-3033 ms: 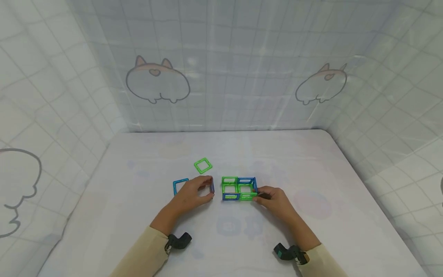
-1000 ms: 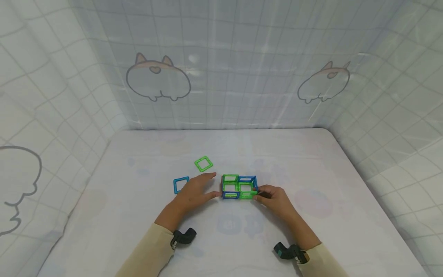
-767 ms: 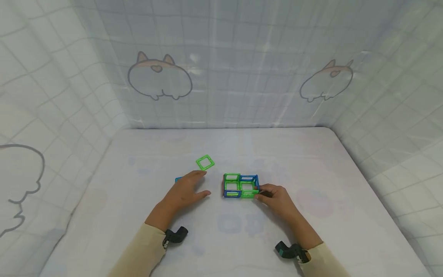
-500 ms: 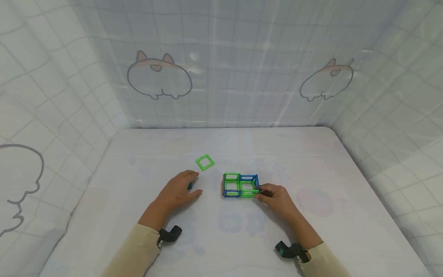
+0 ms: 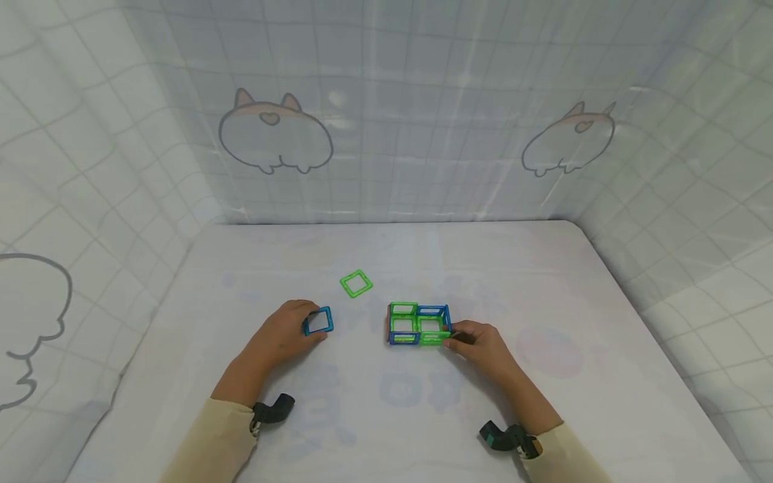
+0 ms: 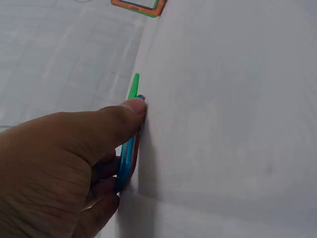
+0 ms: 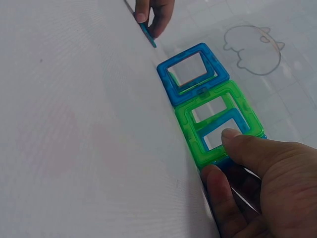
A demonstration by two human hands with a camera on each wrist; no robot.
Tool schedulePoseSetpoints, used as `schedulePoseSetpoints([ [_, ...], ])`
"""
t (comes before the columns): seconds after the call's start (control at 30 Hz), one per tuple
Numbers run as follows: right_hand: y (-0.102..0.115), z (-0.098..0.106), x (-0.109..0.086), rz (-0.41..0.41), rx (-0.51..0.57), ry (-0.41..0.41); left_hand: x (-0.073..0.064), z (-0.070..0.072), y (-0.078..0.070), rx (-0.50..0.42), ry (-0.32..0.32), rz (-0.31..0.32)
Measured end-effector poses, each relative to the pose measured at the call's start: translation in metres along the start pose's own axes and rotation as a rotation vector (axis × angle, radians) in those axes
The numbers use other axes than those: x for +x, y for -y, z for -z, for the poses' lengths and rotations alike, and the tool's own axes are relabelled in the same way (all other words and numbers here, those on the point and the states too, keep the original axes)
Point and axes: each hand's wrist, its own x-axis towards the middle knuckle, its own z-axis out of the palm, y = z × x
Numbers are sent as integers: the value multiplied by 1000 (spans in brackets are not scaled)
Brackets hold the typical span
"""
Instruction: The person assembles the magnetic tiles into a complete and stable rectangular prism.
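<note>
My left hand (image 5: pixel 286 332) pinches a blue square magnetic tile (image 5: pixel 329 318) between thumb and fingers, left of the structure. In the left wrist view this tile (image 6: pixel 127 161) stands nearly edge-on, the thumb on its near edge. A low frame of green and blue magnetic tiles (image 5: pixel 403 313) stands on the table, two cells wide, with an orange-edged tile (image 6: pixel 153 11) at its left end. My right hand (image 5: pixel 483 349) holds the right end of this frame; in the right wrist view its thumb lies over the green front tile (image 7: pixel 188 126), the other fingers round the corner.
One loose green square tile (image 5: pixel 356 284) lies flat behind and between the hands. White patterned sheeting (image 5: pixel 386 134) rises behind the table (image 5: pixel 386 422) and along both sides.
My left hand has set a tile against the frame's left end, let go, moved left and picked up the blue tile that lay flat. The right hand stays at the frame.
</note>
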Motion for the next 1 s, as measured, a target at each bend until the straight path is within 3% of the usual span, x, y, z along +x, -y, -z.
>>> schedulePoseSetpoints([
  [0.53,2,1,0,-12,-1,6,2,10,-4,-29,12,-44],
  [0.8,3,0,-1,-6,10,2,8,18,-24,-11,-15,-77],
  [1.0,1,0,0,-9,2,-8,16,23,-40,-15,-28,-136],
])
